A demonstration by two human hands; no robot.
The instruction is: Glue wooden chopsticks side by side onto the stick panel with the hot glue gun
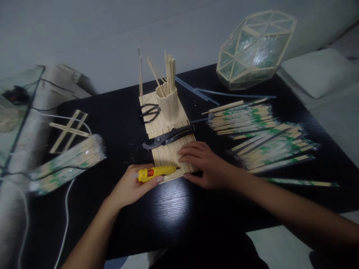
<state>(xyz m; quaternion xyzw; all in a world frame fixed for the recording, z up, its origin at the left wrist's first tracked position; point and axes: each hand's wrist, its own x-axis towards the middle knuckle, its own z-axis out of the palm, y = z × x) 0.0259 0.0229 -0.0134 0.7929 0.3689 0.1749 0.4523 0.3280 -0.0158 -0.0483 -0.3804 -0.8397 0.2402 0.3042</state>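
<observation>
My left hand (pixel 130 186) is closed around a yellow hot glue gun (pixel 157 172), its handle hidden in my grip and its nozzle pointing right. Below the nozzle lies a flat panel of wooden sticks (pixel 165 158) set side by side. My right hand (pixel 206 164) rests palm down at the panel's right edge, fingers stretched and thumb apart. Black-handled cutters (pixel 169 137) lie across the panel. Behind them, a wooden base (pixel 150 127) carries a round stick holder (pixel 169 106) full of upright sticks (pixel 170 74), with black scissors (pixel 148 113) beside it.
Wrapped chopstick packs (pixel 244 119) lie on the right of the black table (pixel 120 231). On the left are another wrapped bundle (pixel 70 160), a crossed stick frame (pixel 68 130) and a white cable (pixel 66 205). A faceted lantern-like frame (pixel 255 52) stands at the back right.
</observation>
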